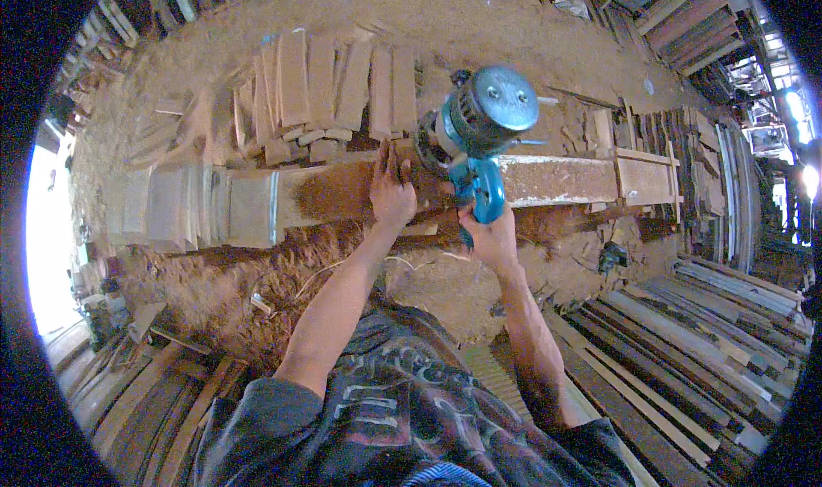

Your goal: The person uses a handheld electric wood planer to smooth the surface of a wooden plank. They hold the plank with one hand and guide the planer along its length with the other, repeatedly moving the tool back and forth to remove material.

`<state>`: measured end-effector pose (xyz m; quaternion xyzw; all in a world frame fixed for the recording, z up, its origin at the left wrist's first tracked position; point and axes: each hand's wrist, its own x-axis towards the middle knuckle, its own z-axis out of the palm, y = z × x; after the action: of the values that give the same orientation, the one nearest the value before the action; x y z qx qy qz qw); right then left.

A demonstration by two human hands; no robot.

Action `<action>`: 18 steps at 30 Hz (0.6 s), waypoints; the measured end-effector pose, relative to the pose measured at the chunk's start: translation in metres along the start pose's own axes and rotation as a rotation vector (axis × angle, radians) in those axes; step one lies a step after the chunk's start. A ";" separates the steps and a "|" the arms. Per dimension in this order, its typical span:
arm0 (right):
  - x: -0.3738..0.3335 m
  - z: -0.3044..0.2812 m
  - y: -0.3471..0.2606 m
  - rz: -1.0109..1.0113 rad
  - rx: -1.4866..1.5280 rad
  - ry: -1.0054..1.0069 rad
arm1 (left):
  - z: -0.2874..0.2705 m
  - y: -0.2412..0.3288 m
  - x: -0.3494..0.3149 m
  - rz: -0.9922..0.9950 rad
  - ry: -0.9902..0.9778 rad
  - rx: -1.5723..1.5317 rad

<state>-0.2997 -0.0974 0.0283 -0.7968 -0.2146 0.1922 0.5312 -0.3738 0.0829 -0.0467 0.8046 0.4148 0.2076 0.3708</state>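
My right hand point(492, 234) is wrapped round the blue handle of a router point(490, 110), a power tool with a round, metallic-blue motor top. The router stands over a long wooden beam point(556, 181) that runs across in front of me. Just left of the tool, my left hand point(393, 194) lies on the wood with its fingers stretched forward. The hand and the tool hide part of the wood under them, and the router's cutting end is out of sight.
Flat boards point(293, 80) lie side by side beyond the beam. More pieces are stacked on its left end point(175, 204). A pale cord point(338, 264) trails over sawdust-covered ground near me. Long planks point(668, 350) are piled at lower right, and others point(163, 401) at lower left.
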 end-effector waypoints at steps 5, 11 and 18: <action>-0.075 -0.031 0.002 0.061 -0.032 -0.066 | -0.002 0.002 0.001 0.018 0.023 -0.042; -0.174 -0.064 0.020 0.284 0.006 -0.236 | -0.002 0.005 -0.001 0.058 0.030 0.005; -0.165 -0.066 0.028 0.177 -0.066 -0.314 | 0.003 0.000 0.001 0.111 0.059 0.021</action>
<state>-0.3980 -0.2472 0.0392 -0.7897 -0.2304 0.3531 0.4458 -0.3711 0.0820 -0.0489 0.8238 0.3824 0.2470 0.3379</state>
